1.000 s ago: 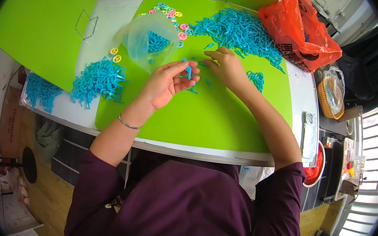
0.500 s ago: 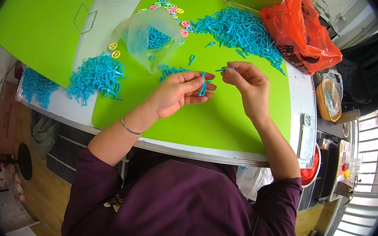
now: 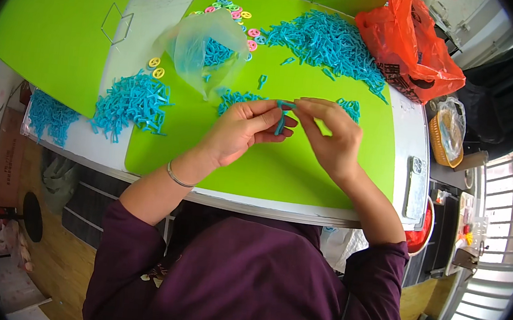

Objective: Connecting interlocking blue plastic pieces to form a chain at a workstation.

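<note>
Over the middle of the green mat [image 3: 255, 172], my left hand [image 3: 244, 125] pinches a small blue plastic piece [image 3: 281, 125] between thumb and fingers. My right hand [image 3: 330, 130] closes its fingertips on another small blue part right at the top of that piece, so the fingertips of both hands meet. The exact shape of the parts is partly hidden by my fingers. A small heap of blue pieces [image 3: 232, 100] lies just beyond my left hand. Behind my right hand another little blue heap [image 3: 349, 109] shows. One loose blue piece [image 3: 263, 82] rests farther up the mat.
A large blue heap [image 3: 326, 40] spreads at the back beside a red plastic bag [image 3: 406, 45]. A clear bag [image 3: 187, 48] holds more blue pieces, near colourful rings [image 3: 236, 14]. Another blue pile [image 3: 131, 102] is at left. A phone [image 3: 415, 187] lies at the right edge.
My right hand has moved left, bringing its small blue part against the piece in my left hand. A blue heap behind the right hand has come into sight.
</note>
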A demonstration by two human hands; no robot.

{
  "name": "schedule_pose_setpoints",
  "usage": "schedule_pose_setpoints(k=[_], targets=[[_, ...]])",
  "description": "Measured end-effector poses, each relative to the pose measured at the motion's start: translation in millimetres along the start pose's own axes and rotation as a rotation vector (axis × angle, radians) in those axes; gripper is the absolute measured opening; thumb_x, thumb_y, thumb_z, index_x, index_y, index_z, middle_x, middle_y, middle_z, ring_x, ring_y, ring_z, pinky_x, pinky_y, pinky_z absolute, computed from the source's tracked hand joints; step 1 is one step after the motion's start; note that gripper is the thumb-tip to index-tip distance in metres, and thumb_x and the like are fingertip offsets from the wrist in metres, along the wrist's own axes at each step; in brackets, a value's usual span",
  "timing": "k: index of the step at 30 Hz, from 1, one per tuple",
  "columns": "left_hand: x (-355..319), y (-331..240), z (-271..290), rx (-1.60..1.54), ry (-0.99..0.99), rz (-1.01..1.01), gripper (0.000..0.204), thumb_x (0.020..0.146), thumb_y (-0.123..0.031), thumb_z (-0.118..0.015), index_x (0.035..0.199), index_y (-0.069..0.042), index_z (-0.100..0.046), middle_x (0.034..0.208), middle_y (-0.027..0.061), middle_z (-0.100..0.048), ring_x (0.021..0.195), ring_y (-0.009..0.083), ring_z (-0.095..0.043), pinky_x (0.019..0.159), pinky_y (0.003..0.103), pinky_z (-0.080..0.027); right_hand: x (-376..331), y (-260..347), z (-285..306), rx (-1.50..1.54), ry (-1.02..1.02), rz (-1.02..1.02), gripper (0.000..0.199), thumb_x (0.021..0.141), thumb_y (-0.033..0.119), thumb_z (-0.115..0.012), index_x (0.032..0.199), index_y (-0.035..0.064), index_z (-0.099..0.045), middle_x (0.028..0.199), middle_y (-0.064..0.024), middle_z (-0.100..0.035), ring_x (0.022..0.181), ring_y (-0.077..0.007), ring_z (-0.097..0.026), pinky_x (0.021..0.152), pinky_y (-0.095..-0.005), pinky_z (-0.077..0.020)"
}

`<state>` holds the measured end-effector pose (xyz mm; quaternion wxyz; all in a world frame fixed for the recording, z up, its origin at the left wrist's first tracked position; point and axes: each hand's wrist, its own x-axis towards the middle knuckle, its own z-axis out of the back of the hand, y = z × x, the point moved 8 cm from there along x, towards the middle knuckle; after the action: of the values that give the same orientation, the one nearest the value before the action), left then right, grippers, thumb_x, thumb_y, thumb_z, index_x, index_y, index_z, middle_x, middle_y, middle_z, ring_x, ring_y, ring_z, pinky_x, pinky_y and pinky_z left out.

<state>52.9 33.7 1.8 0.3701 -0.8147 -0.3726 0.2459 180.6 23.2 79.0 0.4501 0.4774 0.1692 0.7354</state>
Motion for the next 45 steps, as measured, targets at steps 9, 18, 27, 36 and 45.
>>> schedule_pose_setpoints(k=[9,18,27,36,45], targets=[[-3.4,-28.2,2.6,0.231,0.010,-0.256,0.025,0.094,-0.015,-0.048,0.112,-0.002,-0.058,0.089,0.0036,-0.063,0.076,0.0105,-0.057,0.068,0.023,-0.045,-3.2,44.3,-2.2,-0.198,-0.100,0.543,0.020,0.069,-0.007,-0.067,0.087,0.0002,-0.066,0.080,-0.0102,-0.063,0.075,-0.0222,-0.060,0.066,-0.0290,-0.0483],[-10.2,-39.3,-9.4,0.701,-0.092,-0.470,0.027,0.093,-0.015,-0.049,0.114,0.000,-0.057,0.081,0.0009,-0.057,0.070,0.0064,-0.052,0.063,0.021,-0.043,2.5,3.0,-10.6,0.265,-0.044,-0.029,0.013,0.078,0.004,-0.067,0.089,-0.0033,-0.066,0.082,-0.0089,-0.065,0.072,-0.0168,-0.061,0.066,-0.0268,-0.0485],[-15.1,-61.7,15.0,0.351,-0.289,-0.577,0.022,0.091,-0.015,-0.052,0.104,0.001,-0.061,0.083,0.0039,-0.062,0.075,0.0111,-0.060,0.062,0.022,-0.050,6.3,-24.2,-26.2,-0.016,0.105,-0.134,0.023,0.079,0.015,-0.068,0.097,0.0014,-0.065,0.085,-0.0100,-0.064,0.074,-0.0191,-0.062,0.066,-0.0290,-0.0490],[-1.0,-41.3,23.9,0.307,-0.179,-0.308,0.025,0.086,-0.010,-0.061,0.107,0.003,-0.057,0.088,0.0105,-0.064,0.080,0.0163,-0.065,0.068,0.024,-0.053,-3.0,-66.4,-41.3,-0.104,0.348,-0.276,0.015,0.076,0.013,-0.069,0.087,0.0033,-0.064,0.074,-0.0054,-0.062,0.065,-0.0169,-0.058,0.061,-0.0289,-0.0458],[7.7,-15.4,25.3,0.344,-0.124,-0.102,0.029,0.080,-0.006,-0.067,0.108,-0.002,-0.059,0.086,0.0077,-0.064,0.076,0.0126,-0.061,0.072,0.024,-0.050,-9.0,-77.9,-32.1,0.848,0.402,-0.716,0.009,0.077,0.011,-0.071,0.081,0.0054,-0.065,0.081,-0.0019,-0.065,0.065,-0.0074,-0.055,0.058,-0.0199,-0.0443]])
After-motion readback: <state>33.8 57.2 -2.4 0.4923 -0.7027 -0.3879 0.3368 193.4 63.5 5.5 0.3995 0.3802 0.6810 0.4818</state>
